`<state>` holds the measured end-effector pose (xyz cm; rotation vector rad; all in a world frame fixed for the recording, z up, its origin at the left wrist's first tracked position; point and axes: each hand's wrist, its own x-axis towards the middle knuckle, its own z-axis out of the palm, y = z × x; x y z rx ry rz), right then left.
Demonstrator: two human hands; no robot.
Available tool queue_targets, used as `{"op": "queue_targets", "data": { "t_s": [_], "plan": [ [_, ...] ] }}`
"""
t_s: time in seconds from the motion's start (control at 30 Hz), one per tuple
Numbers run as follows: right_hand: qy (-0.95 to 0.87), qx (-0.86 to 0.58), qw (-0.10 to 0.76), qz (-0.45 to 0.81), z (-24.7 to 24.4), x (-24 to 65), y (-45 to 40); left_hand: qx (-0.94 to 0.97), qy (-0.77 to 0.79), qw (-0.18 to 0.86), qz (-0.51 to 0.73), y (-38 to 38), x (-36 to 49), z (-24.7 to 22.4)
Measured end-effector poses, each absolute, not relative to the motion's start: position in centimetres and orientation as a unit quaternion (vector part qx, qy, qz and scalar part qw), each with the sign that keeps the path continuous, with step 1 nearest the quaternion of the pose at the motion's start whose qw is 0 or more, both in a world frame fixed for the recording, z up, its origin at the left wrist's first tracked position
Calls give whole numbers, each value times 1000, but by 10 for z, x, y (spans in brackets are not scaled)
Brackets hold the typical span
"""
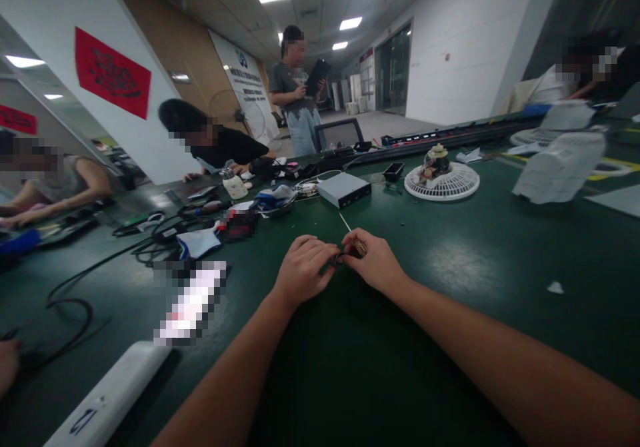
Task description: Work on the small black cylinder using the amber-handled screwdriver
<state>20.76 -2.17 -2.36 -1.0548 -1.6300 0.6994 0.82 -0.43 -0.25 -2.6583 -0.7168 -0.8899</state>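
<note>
My left hand (306,266) and my right hand (374,258) meet above the green table in front of me. Between their fingertips is a small dark part (339,258), pinched from both sides and mostly covered. My right fingers also close on a small copper-brown piece (359,246), too blurred to name. A thin pale stick (345,222) juts up and away from the right fingers; whether it joins the brown piece I cannot tell.
Beyond my hands stand a grey box-shaped drive (345,188), a black tray (393,171) and a white fan grille with its motor (442,180). A white fan housing (563,167) is at right. Cables (75,274), a lit screen (193,304) and a white case (110,397) lie left. Several people are nearby.
</note>
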Motion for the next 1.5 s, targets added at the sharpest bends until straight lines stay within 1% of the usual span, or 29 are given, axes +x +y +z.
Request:
{"op": "queue_targets", "data": {
  "t_s": [0.13,0.3,0.5,0.63,0.8,0.93,1.1,1.33,1.5],
  "plan": [
    [-681,-455,500,282,-20,207,-24,-905,-270,109,-312,-5,9,-4],
    [-692,-490,478,228,-17,207,-25,-869,-355,96,-332,-2,9,-8],
    [-686,-461,491,274,-17,209,-27,-796,-494,87,-339,8,4,-15],
    [-706,-430,484,289,-16,208,-29,-767,-539,56,-344,14,0,-20],
    [-743,-400,453,289,-17,207,-31,-766,-541,42,-346,15,-1,-20],
    [-755,-388,444,287,-18,206,-31,-795,-500,37,-341,13,1,-18],
    [-762,-406,425,272,-16,206,-31,-821,-465,51,-328,12,1,-18],
    [-771,-441,394,237,-19,208,-28,-808,-478,66,-338,11,2,-16],
    [-773,-427,391,260,-18,209,-29,-807,-481,69,-336,11,2,-16]
  ]
}}
